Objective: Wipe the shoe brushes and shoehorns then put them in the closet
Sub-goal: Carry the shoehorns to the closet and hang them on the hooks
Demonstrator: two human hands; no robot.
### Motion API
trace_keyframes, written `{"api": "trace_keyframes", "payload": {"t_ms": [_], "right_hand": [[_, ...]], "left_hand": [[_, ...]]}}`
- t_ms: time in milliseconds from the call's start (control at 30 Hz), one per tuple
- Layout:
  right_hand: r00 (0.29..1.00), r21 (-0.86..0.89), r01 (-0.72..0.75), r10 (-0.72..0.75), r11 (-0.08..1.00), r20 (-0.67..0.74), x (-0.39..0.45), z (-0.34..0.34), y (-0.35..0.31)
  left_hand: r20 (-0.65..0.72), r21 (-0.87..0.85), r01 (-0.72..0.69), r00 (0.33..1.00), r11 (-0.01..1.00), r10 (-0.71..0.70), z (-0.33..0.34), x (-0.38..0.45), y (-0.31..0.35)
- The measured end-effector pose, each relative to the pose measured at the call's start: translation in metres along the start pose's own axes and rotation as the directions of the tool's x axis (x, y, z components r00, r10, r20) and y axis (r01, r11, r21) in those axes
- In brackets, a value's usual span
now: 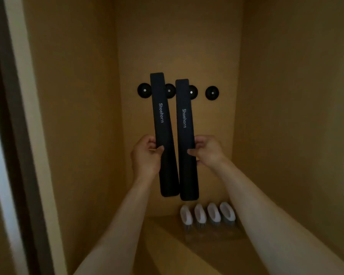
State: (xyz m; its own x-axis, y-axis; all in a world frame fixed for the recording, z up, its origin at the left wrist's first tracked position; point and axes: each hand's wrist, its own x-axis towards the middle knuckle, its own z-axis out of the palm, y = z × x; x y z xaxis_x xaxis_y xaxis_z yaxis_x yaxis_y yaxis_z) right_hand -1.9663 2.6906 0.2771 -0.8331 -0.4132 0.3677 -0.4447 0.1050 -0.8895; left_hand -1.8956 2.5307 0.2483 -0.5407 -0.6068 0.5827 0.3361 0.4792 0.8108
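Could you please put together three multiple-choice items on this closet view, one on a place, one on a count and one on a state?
1. Where do the shoe brushes stand?
A. In a row on the closet floor by the back wall
B. Hung on the round holders
C. In the hands

2. How many black round holders show on the back wall?
A. Two
B. Four
C. Six

3. What is the state of the hands?
A. Both open and empty
B. Only the right hand grips something
C. Each grips one black shoehorn

Answers:
1. A, the four white brushes sit low, at the wall's foot.
2. B, four discs show, two partly behind the shoehorns.
3. C, the left hand holds the left shoehorn and the right hand holds the right shoehorn, both upright.
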Motion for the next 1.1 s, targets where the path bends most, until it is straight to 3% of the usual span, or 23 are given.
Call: {"api": "trace_keyframes", "payload": {"t_ms": [367, 700, 967, 1100], "right_hand": [[0.995, 0.102, 0.005, -0.014, 0.995, 0.095, 0.100, 0.023, 0.038], [0.984, 0.168, 0.066, -0.092, 0.984, 0.150, 0.169, 0.025, 0.043], [0.985, 0.184, 0.077, -0.104, 0.980, 0.141, 0.190, 0.019, 0.054], [0.985, 0.172, 0.091, -0.114, 0.981, 0.131, 0.199, 0.018, 0.054]], "left_hand": [[-0.165, 0.049, 0.042, 0.986, 0.998, -0.033, 0.026, 0.100, -0.041], [-0.188, 0.133, 0.034, 0.982, 0.991, -0.009, 0.025, 0.210, -0.037], [-0.217, 0.045, 0.131, 0.969, 0.990, -0.118, 0.029, 0.245, -0.050], [-0.259, 0.114, 0.098, 0.964, 0.989, -0.066, 0.029, 0.246, -0.053]]}}
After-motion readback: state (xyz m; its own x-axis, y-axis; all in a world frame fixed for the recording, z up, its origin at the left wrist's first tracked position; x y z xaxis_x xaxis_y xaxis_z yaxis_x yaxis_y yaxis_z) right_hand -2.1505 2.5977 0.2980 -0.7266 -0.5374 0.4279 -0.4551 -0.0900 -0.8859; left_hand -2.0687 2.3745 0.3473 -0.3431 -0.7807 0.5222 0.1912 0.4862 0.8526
